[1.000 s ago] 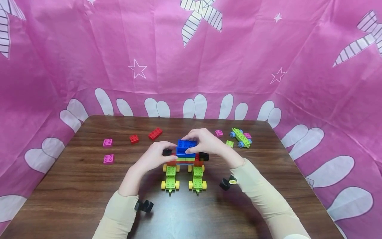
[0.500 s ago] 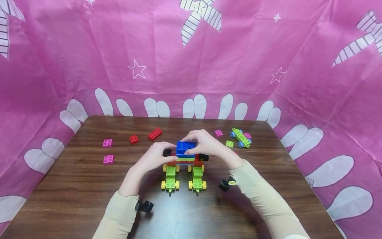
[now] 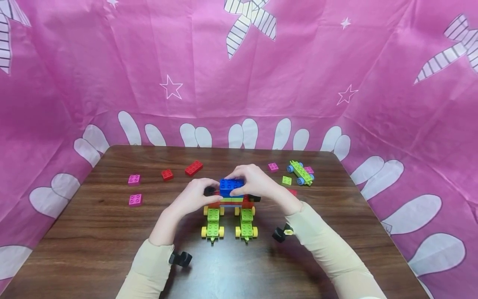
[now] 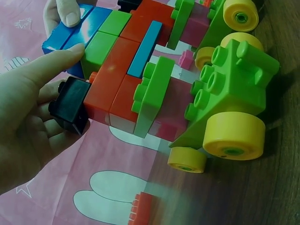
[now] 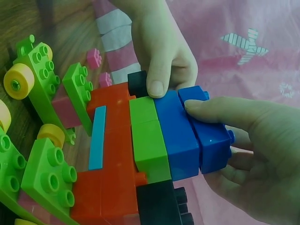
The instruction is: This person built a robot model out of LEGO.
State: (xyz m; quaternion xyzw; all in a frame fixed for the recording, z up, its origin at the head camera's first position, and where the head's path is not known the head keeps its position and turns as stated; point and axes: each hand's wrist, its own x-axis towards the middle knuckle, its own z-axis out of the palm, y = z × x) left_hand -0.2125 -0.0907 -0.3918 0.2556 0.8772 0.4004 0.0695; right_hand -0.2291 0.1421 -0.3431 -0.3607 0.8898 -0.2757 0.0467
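A toy-brick build on two wheeled green bases [image 3: 213, 228] stands at the table's middle. Its body has red bricks [image 5: 117, 154], a thin light-blue plate [image 5: 97, 138], green bricks [image 5: 150, 150] and black bricks [image 4: 70, 104] at the sides. My right hand [image 3: 257, 181] pinches the top blue brick [image 5: 213, 145] between thumb and fingers. That brick sits over a lower blue brick [image 5: 176, 136], a narrow dark seam showing between them. My left hand [image 3: 194, 195] grips the build's left side, thumb at the green and blue bricks, fingers behind the black one.
Pink bricks [image 3: 135, 199] and red bricks [image 3: 193, 168] lie at the back left. Towards the back right are a green car base with blue wheels [image 3: 301, 172], a green brick [image 3: 286, 180] and a pink brick [image 3: 273, 167]. A red piece [image 3: 292, 192] shows beside the right forearm.
My right hand has moved slightly down with the top blue brick, which now lines up with the blue brick below it. My left hand has stayed on the build.
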